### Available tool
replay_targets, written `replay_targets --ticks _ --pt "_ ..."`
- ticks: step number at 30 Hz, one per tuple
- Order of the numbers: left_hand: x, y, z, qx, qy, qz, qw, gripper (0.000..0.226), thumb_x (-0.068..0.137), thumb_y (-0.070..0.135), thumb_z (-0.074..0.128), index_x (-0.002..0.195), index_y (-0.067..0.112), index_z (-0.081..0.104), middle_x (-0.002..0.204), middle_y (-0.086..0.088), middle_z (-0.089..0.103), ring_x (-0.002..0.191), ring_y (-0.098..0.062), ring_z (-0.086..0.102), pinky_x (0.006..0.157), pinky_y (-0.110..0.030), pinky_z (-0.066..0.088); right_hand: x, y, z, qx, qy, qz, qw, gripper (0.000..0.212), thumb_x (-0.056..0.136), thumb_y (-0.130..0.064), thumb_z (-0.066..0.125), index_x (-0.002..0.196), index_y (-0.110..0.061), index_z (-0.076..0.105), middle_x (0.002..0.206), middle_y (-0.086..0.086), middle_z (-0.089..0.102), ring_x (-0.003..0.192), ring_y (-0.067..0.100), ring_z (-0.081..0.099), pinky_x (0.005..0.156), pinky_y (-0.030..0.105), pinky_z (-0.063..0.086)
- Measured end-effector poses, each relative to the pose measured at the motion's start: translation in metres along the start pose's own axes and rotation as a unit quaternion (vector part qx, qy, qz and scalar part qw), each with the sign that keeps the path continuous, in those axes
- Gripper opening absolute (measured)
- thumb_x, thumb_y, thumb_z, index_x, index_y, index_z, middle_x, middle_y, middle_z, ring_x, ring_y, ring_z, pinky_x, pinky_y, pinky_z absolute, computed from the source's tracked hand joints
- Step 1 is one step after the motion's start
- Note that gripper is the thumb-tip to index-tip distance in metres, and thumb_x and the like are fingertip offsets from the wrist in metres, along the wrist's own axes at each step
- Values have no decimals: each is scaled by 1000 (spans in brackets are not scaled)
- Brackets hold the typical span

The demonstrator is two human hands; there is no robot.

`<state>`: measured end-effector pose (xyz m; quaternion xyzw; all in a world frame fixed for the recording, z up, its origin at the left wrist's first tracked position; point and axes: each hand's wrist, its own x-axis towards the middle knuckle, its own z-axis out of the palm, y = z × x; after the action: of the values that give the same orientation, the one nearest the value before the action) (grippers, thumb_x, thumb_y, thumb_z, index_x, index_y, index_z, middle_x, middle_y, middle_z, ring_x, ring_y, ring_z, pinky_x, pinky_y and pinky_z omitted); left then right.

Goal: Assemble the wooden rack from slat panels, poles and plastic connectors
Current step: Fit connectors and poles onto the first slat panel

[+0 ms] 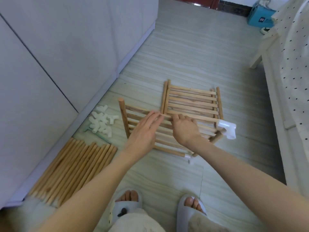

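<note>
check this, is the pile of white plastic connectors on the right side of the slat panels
No, the white plastic connectors lie in a heap on the floor left of the slat panels, beside the row of loose poles.

Pale tiled floor (192, 52) and the things lying on it. Left: a row of loose wooden poles (73, 171) laid side by side along the cabinet base. Beyond them, a heap of white plastic connectors (102, 121). Centre: a slat panel (192, 102) lying flat. Far right: a blue box (260, 16).
</note>
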<state>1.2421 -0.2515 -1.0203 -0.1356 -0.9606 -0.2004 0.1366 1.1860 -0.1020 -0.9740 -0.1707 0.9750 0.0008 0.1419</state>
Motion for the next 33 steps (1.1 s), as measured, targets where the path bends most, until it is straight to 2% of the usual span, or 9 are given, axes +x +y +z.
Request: replay_targets --ticks 4,6,9,14,20,26,28,30,33 --pt "-60 -39 -12 -71 13 -124 990 41 86 -5 49 126 6 53 126 -10 52 119 -25 49 100 -36 42 20 -19 -6 -5 -1 -39 999 29 102 -23 27 120 -8 43 125 15 53 113 34 51 91 42 38" --pt "-91 -65 -5 -59 -32 -217 974 35 91 2 48 126 6 53 124 -10 53 115 -25 50 95 -32 41 31 -39 -7 3 11 -66 998 32 103 -29 25 118 -7 43 119 16 56 106 36 55 86 42 40" --pt "-139 -101 10 -67 -117 -341 930 39 93 3 44 131 3 49 131 -15 48 122 -30 45 100 -30 33 42 -60 6 -4 63 -79 995 31 103 -29 23 113 -7 43 114 13 58 95 35 59 73 39 40" --pt "-194 -126 33 -81 -228 -437 866 38 98 10 39 134 3 45 133 -16 45 117 -29 48 96 -30 38 43 -60 20 -22 139 -77 987 30 103 -31 26 107 -8 46 102 10 61 80 33 60 59 33 31" --pt "-191 -129 71 -7 -266 -440 858 37 97 14 39 133 9 41 132 -14 42 115 -28 46 92 -33 40 43 -61 21 -27 166 -68 983 29 102 -31 28 103 -9 47 92 7 60 64 24 40 54 31 23" --pt "-170 -122 89 111 -336 -403 844 29 98 13 35 125 8 44 129 -9 46 113 -25 52 84 -33 44 46 -58 27 -25 187 -84 978 29 102 -29 31 102 -7 50 90 8 59 64 28 47 54 31 24" --pt "-162 -117 87 77 -340 -396 850 24 99 21 36 117 9 47 121 -9 53 107 -26 56 80 -33 43 47 -58 28 -22 196 -98 975 28 102 -27 33 101 -6 51 93 11 61 67 32 55 55 34 27" --pt "-152 -109 77 -15 -302 -389 870 16 98 23 40 107 12 43 101 -9 60 89 -27 59 66 -32 40 46 -58 26 -40 177 -97 979 27 102 -25 30 106 -6 49 100 11 60 77 34 58 59 35 29" --pt "-131 -90 51 -135 -225 -351 899 15 96 19 44 108 11 39 75 1 54 63 -17 53 52 -28 33 45 -57 21 -50 146 -104 982 21 101 -17 31 115 -9 44 113 8 56 98 30 56 66 33 29"
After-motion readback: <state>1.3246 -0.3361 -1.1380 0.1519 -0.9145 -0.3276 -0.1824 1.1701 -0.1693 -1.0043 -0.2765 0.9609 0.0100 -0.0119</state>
